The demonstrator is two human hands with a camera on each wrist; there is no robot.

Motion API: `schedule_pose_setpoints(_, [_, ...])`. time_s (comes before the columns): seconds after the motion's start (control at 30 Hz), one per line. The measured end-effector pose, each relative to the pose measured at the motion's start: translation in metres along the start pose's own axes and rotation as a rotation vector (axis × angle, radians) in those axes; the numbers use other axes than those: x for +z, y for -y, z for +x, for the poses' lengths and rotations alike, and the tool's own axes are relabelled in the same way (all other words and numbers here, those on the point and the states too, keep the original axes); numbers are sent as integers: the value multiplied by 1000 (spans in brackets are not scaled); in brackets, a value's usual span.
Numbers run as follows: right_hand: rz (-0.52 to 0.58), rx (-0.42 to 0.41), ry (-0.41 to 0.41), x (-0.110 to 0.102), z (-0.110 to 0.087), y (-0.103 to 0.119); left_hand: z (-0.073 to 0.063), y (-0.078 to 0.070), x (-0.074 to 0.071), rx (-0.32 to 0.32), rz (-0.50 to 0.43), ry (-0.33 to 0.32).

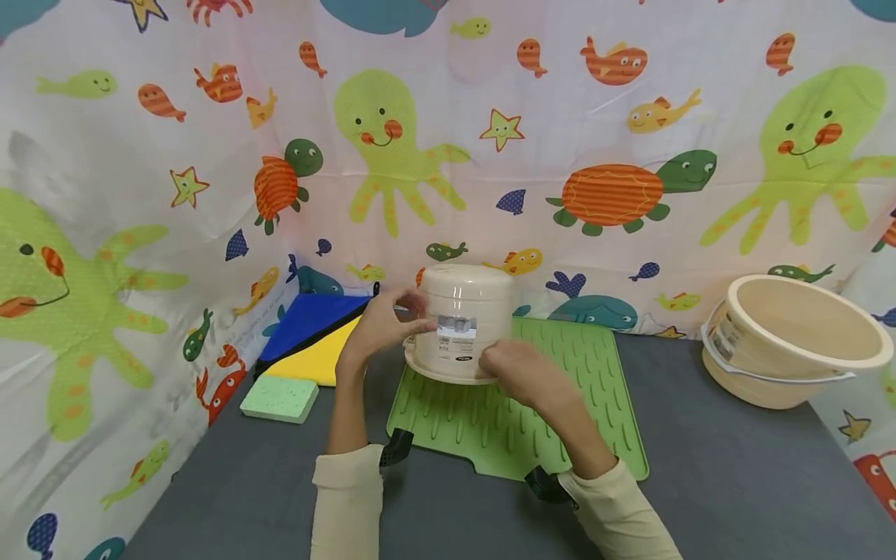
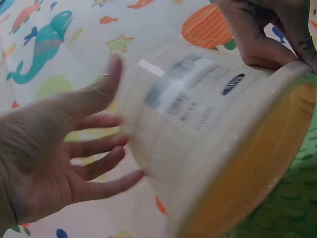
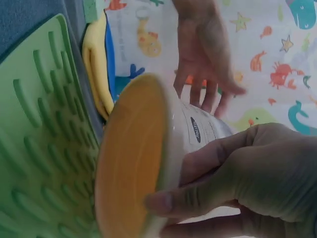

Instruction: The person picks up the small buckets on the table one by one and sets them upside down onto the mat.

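Observation:
A small cream plastic bucket [image 1: 476, 299] is held upside down over a green ridged mat [image 1: 581, 389], its label facing me. My right hand [image 1: 528, 377] grips the rim. In the right wrist view the thumb [image 3: 171, 202] lies on the inside of the rim and the fingers are outside. My left hand [image 1: 381, 330] is at the bucket's left side with its fingers spread. Seen from the left wrist, those fingers [image 2: 106, 146] are at the bucket's wall, slightly blurred; I cannot tell whether they touch it. The bucket's open mouth [image 3: 131, 158] looks orange-tinted inside.
A larger cream bucket [image 1: 752, 338] with a white handle stands upright at the right. Yellow [image 1: 311, 354] and blue [image 1: 297, 319] cloths lie at the left, beside a pale green sponge [image 1: 280, 398]. A sea-animal curtain [image 1: 448, 70] closes off the back and sides of the grey tabletop [image 1: 245, 498].

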State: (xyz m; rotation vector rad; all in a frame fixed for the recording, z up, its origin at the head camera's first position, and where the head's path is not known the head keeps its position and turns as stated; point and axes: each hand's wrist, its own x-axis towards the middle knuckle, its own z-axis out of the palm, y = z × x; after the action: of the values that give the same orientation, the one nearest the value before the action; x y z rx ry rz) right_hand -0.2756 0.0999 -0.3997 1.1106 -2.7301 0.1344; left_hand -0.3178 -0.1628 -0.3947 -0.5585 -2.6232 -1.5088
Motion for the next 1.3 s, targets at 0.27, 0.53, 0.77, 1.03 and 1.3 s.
schedule_pose_setpoints(0.27, [274, -41, 266, -9, -3, -3, 14, 22, 18, -36, -173, 119])
schedule_pose_setpoints(0.53, [502, 318, 111, -16, -15, -38, 14, 46, 18, 19, -312, 234])
schedule_pose_setpoints(0.77, [744, 130, 2, 0, 2, -37, 7, 65, 9, -13, -373, 311])
schedule_pose_setpoints(1.03, [791, 127, -47, 1, 4, -35, 11, 66, 10, -6, -396, 278])
schedule_pose_setpoints(1.3, [853, 119, -36, 3, 3, -37, 15, 52, 16, 50, -394, 265])
